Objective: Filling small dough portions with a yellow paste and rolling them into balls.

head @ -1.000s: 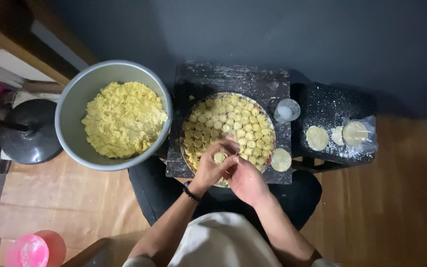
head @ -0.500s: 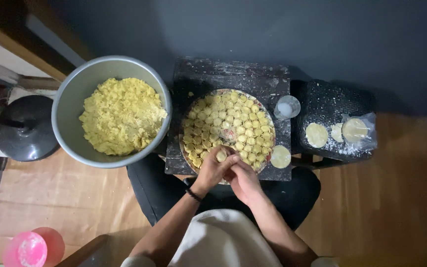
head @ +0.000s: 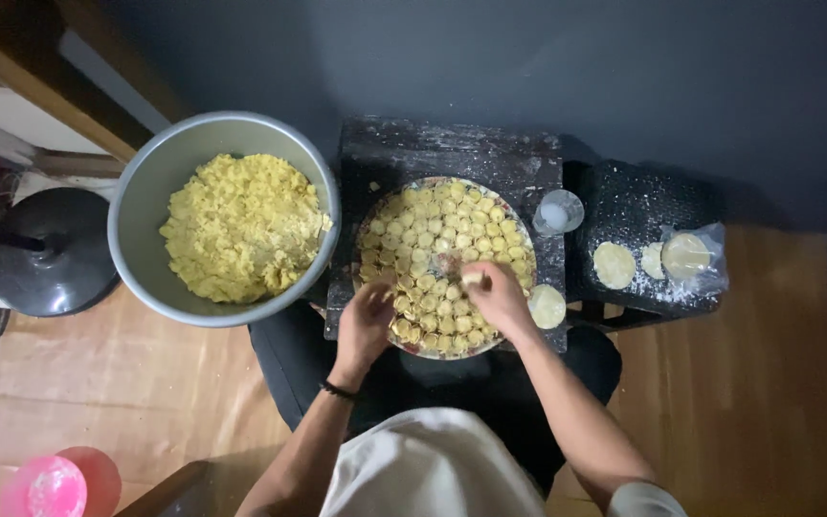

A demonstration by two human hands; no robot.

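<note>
Setting a dumpling [head: 472, 278] among the rows on the plate [head: 371, 222], the right hand [head: 500, 299] pinches it; the left hand [head: 368, 321], loosely curled and holding nothing, rests at the plate's near rim. Bowl [head: 145, 187] of yellow filling touches the board's [head: 452, 153] left edge. Bagged wrappers [head: 686, 255] lie right; bare floor [head: 777, 402] beyond.

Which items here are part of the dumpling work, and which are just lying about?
In use: right hand placing a dumpling on the round tray; left hand at the tray; bowl of yellow filling; dough rounds.
Lying about: black fan base; pink container.
</note>
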